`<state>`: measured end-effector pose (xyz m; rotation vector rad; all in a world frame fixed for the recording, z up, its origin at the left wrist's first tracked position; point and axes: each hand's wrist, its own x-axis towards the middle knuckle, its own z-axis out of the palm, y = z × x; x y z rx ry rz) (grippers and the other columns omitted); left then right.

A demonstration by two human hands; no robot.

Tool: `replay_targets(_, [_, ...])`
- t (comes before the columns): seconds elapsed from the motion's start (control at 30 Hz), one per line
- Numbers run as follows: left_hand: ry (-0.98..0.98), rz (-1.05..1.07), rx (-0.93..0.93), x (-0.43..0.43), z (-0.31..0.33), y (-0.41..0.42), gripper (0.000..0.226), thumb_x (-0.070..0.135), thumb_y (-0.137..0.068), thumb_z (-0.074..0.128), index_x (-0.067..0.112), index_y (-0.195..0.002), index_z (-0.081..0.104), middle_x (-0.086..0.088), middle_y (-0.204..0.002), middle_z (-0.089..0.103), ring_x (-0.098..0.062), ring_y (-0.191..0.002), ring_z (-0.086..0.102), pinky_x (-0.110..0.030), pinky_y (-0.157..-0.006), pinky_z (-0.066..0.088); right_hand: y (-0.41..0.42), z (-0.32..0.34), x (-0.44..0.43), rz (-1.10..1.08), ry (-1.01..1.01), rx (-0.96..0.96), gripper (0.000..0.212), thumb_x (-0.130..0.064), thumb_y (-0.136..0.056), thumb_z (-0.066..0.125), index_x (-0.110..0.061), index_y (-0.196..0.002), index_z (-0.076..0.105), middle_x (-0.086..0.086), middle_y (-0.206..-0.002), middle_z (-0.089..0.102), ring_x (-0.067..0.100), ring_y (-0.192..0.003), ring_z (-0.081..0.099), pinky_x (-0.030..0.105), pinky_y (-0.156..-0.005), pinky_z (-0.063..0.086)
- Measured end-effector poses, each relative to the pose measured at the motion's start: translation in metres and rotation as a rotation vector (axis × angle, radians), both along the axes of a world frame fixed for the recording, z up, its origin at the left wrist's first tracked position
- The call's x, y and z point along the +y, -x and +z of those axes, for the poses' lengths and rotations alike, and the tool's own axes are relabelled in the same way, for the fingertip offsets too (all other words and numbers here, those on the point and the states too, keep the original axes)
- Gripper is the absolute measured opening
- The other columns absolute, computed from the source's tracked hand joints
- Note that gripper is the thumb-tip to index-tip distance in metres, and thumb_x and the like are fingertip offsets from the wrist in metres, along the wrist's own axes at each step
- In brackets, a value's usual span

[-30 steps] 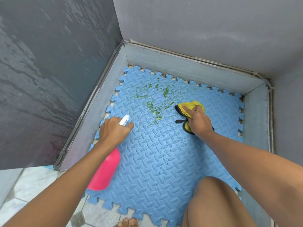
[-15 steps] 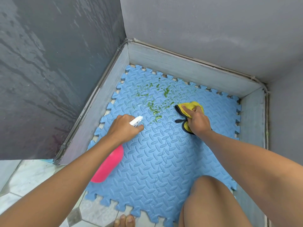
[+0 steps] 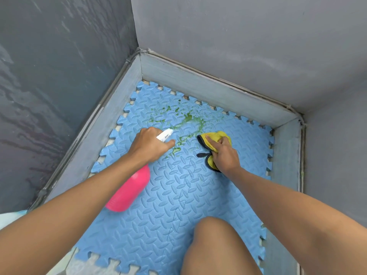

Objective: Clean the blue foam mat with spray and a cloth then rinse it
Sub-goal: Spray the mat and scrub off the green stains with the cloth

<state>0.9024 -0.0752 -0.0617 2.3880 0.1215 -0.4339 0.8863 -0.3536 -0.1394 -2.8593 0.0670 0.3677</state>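
The blue foam mat (image 3: 178, 195) with a tread pattern lies on the floor in a corner. Green stains (image 3: 186, 120) are smeared and wet across its far part. My left hand (image 3: 151, 143) grips the white trigger head of a pink spray bottle (image 3: 129, 191), with the nozzle aimed at the stains. My right hand (image 3: 224, 153) holds a bunched yellow cloth (image 3: 214, 139) with dark trim against the mat, just right of the stains.
Grey walls (image 3: 238, 46) and a pale raised kerb (image 3: 208, 90) enclose the mat on the left, back and right. My bare knee (image 3: 216, 245) rises over the mat's near right part. Pale floor tiles (image 3: 83, 264) show at the bottom left.
My left hand has carried the spray bottle forward and right, closer to the stains. The green stains now look wetter and more smeared. My right hand stays on the cloth.
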Motion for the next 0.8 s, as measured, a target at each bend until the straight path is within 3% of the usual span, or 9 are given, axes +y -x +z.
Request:
replay_targets(0.13, [0.014, -0.098, 0.027, -0.014, -0.007, -0.008, 0.050, 0.052, -0.081, 0.078, 0.016, -0.059, 0.052, -0.005, -0.060, 0.055, -0.029, -0.068, 0.059, -0.034, -0.058, 0.039, 0.002, -0.004, -0.001, 0.005, -0.025, -0.010, 0.060, -0.013, -0.096, 0.052, -0.048, -0.145, 0.042, -0.002, -0.105, 0.035, 0.026, -0.075, 0.049, 0.034, -0.061, 0.046])
replay_targets(0.23, [-0.004, -0.005, -0.005, -0.018, -0.002, -0.016, 0.045, 0.049, -0.083, 0.076, 0.011, -0.062, 0.062, -0.007, -0.062, 0.059, -0.030, -0.070, 0.061, -0.032, -0.058, 0.040, 0.002, -0.006, -0.002, 0.002, -0.044, -0.018, 0.060, -0.014, -0.096, 0.052, -0.049, -0.144, 0.042, -0.002, -0.104, 0.037, 0.025, -0.074, 0.048, 0.033, -0.060, 0.044])
replay_targets(0.3, [0.040, 0.085, -0.008, -0.015, 0.001, -0.022, 0.047, 0.047, -0.083, 0.078, 0.010, -0.061, 0.059, -0.007, -0.060, 0.059, -0.029, -0.065, 0.059, -0.033, -0.055, 0.042, 0.001, -0.006, -0.002, 0.011, -0.045, -0.024, 0.060, -0.015, -0.096, 0.053, -0.048, -0.145, 0.042, -0.002, -0.104, 0.037, 0.025, -0.075, 0.049, 0.033, -0.061, 0.043])
replay_targets(0.4, [0.103, 0.089, -0.004, -0.011, 0.000, -0.028, 0.050, 0.049, -0.079, 0.079, 0.006, -0.065, 0.058, -0.010, -0.062, 0.064, -0.027, -0.061, 0.061, -0.036, -0.059, 0.047, 0.001, -0.006, -0.003, 0.026, -0.054, -0.030, 0.060, -0.015, -0.096, 0.054, -0.047, -0.145, 0.042, -0.002, -0.103, 0.036, 0.025, -0.077, 0.050, 0.033, -0.061, 0.044])
replay_targets(0.47, [0.121, 0.076, 0.003, -0.012, 0.000, -0.028, 0.052, 0.047, -0.079, 0.081, 0.002, -0.069, 0.058, -0.010, -0.060, 0.058, -0.022, -0.059, 0.054, -0.033, -0.059, 0.042, 0.001, -0.006, -0.003, 0.027, -0.059, -0.030, 0.060, -0.014, -0.096, 0.054, -0.047, -0.145, 0.042, -0.001, -0.103, 0.036, 0.025, -0.078, 0.051, 0.036, -0.063, 0.048])
replay_targets(0.6, [0.104, 0.136, -0.038, -0.012, 0.002, -0.027, 0.055, 0.050, -0.078, 0.078, 0.002, -0.061, 0.057, -0.017, -0.058, 0.064, -0.031, -0.058, 0.064, -0.040, -0.060, 0.053, 0.001, -0.006, -0.002, 0.018, -0.067, -0.031, 0.061, -0.014, -0.095, 0.056, -0.048, -0.145, 0.041, -0.001, -0.103, 0.037, 0.026, -0.078, 0.051, 0.037, -0.064, 0.049])
replay_targets(0.7, [0.058, 0.201, -0.071, -0.015, 0.007, -0.025, 0.058, 0.046, -0.080, 0.081, 0.014, -0.052, 0.042, -0.003, -0.049, 0.045, -0.026, -0.050, 0.047, -0.033, -0.051, 0.037, 0.001, -0.007, -0.003, 0.023, -0.054, -0.033, 0.061, -0.015, -0.095, 0.056, -0.047, -0.145, 0.042, -0.002, -0.103, 0.035, 0.023, -0.078, 0.049, 0.035, -0.061, 0.047])
replay_targets(0.8, [0.073, 0.216, -0.063, -0.015, 0.007, -0.026, 0.055, 0.046, -0.080, 0.082, 0.018, -0.056, 0.042, 0.000, -0.054, 0.044, -0.022, -0.055, 0.045, -0.032, -0.052, 0.032, 0.000, -0.008, -0.004, 0.028, -0.044, -0.038, 0.061, -0.015, -0.095, 0.057, -0.046, -0.145, 0.042, -0.002, -0.102, 0.034, 0.020, -0.077, 0.046, 0.030, -0.059, 0.037])
